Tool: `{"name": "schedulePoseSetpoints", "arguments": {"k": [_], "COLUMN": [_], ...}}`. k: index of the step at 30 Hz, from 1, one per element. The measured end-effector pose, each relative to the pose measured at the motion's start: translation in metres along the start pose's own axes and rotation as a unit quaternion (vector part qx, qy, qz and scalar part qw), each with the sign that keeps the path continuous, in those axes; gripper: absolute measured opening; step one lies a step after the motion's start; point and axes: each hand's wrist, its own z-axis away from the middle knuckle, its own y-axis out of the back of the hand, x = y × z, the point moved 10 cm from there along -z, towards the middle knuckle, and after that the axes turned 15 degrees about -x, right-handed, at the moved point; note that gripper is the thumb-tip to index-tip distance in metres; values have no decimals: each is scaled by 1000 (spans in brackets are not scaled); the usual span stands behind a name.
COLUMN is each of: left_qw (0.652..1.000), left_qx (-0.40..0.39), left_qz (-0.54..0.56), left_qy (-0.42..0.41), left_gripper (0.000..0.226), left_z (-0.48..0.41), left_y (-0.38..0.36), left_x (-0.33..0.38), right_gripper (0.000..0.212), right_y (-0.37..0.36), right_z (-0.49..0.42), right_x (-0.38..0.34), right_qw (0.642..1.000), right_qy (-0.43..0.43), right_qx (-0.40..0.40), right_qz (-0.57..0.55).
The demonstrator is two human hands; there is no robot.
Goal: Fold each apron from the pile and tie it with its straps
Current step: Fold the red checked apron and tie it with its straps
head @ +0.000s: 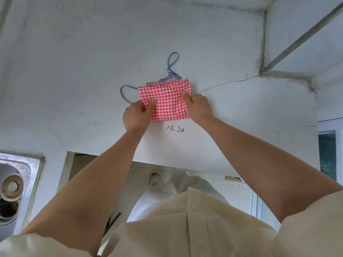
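We find no text, label, brand or number that we can read. The only candidate is a small cluster of dark marks (175,129) on the white tabletop (92,71), just beside the near edge of the red-checked apron (167,101). They may be handwritten characters, but they are too small and smeared for us to make out.

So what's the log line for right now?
apron: folded, on counter | left hand: pinches left edge | right hand: pinches right edge | straps: loose, untied
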Motion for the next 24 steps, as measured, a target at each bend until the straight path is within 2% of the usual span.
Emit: {"name": "schedulePoseSetpoints", "arguments": {"k": [4,6,8,11,15,18,21,24], "left_qw": [998,986,958,924,904,898,910,909], "left_qx": [3,-33,-71,-129,-170,-188,-212,-217], "left_qz": [58,161,275,350,387,387,334,329], "left_qy": [20,-4,-36,-78,-71,-89,-120,-134], "left_gripper": [37,50,69,77,74,66,62,66], "left_z": [3,4,5,7,14,17,21,26], "left_y": [-3,-9,-12,-17,-23,-20,-17,-17], "left_x": [-1,-3,-3,6,12,16,28,31], "right_gripper": [59,60,61,57,57,49,70,51], "right_y": [2,0,-2,-6,-10,-11,-7,-9], "right_z": [-1,0,3,7,13,23,39,44], "right_x": [-1,-2,-3,-1,2,-3,-14,-12], "right_qw": [1000,1000,1000,993,985,978,966,968], "right_qy": [-20,-6,28,89,128,170,235,231], "right_qx": [6,3,-5,-41,-81,-103,-89,-71], "right_qz": [11,1,-14,-61,-80,-67,-65,-70]}}
